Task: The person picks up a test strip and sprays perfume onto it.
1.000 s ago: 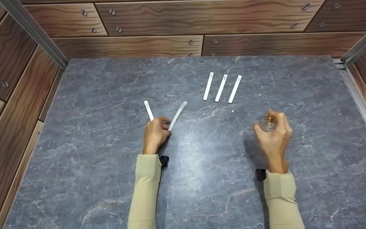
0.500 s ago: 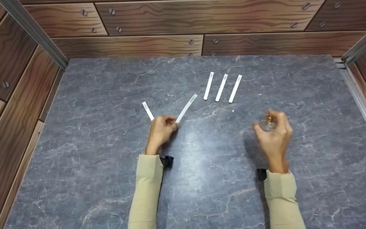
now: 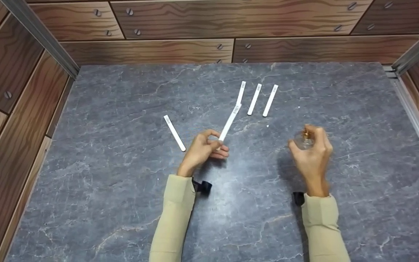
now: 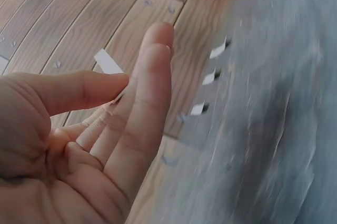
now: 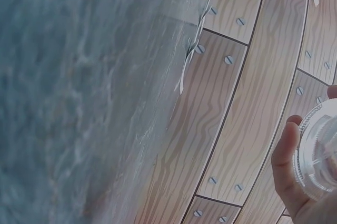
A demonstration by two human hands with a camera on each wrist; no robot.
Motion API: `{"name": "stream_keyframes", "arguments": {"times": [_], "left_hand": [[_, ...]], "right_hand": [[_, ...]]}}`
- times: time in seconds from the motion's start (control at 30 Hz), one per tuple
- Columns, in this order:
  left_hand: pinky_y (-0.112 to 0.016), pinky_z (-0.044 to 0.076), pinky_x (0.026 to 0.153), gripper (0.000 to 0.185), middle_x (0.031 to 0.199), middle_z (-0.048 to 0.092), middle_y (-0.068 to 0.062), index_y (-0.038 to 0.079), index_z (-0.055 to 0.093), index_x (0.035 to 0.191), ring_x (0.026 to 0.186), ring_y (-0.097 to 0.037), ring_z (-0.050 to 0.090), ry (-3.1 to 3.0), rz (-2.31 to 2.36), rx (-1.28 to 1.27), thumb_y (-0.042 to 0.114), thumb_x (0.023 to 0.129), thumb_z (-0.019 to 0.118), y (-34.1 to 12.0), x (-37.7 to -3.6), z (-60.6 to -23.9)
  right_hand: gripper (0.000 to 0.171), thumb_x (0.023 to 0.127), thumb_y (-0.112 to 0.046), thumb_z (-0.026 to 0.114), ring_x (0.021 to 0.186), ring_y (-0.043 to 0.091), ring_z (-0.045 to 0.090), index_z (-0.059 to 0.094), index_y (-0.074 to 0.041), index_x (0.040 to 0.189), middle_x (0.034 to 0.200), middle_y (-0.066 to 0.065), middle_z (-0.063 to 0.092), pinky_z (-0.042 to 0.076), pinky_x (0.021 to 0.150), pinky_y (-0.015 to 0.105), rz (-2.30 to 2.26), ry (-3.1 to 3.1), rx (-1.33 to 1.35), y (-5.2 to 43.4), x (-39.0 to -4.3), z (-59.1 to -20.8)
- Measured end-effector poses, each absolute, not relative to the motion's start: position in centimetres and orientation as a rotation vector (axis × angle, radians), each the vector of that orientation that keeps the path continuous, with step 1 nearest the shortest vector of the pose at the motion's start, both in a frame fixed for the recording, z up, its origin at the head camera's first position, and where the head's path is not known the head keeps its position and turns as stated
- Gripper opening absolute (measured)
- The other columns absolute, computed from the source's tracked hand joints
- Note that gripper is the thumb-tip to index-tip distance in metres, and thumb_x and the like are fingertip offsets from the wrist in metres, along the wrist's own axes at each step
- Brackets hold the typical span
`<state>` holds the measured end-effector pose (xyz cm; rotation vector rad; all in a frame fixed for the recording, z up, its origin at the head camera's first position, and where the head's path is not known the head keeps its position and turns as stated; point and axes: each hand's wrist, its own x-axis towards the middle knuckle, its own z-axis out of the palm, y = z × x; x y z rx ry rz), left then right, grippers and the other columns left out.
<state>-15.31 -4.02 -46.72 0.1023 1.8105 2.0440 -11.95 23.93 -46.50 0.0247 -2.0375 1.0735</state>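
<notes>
Grey slab [image 3: 122, 203]; strip [image 3: 229, 122] pinched, jutting beyond left hand [image 3: 203, 151] grip.

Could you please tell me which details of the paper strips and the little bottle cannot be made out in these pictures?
- Print on the paper strips: too small in the head view.
- Small glass bottle: mostly covered by the right hand in the head view; cut off by the edge in the right wrist view.
- Held strip: its lower end is hidden by the left hand; the left wrist view is blurred.
</notes>
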Motion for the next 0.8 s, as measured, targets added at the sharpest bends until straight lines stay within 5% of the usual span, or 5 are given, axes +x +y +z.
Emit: {"name": "stream_keyframes", "arguments": {"times": [0.27, 0.8], "left_hand": [[-0.035, 0.063, 0.073, 0.025, 0.089, 0.073, -0.024, -0.017, 0.052, 0.124, 0.068, -0.014, 0.072, 1.790, 1.968, 0.176, -0.007, 0.101, 0.050, -2.4, -14.8, -46.9], [-0.039, 0.063, 0.065, 0.026, 0.073, 0.071, -0.016, -0.016, 0.057, 0.123, 0.057, -0.011, 0.067, 1.950, 1.825, 0.248, -0.003, 0.101, 0.054, -0.4, -14.0, -46.4]], "right_hand": [[0.040, 0.063, 0.016, 0.079, 0.075, 0.028, 0.057, 0.063, 0.011, 0.099, 0.084, 0.022, 0.064, 0.042, 0.076, 0.015, 1.068, -2.029, 0.085, 23.9, -12.1, -46.7], [0.036, 0.064, 0.013, 0.077, 0.073, 0.031, 0.058, 0.061, 0.011, 0.096, 0.081, 0.021, 0.061, 0.045, 0.074, 0.018, 1.061, -2.071, 0.179, 23.4, -12.2, -46.9]]}}
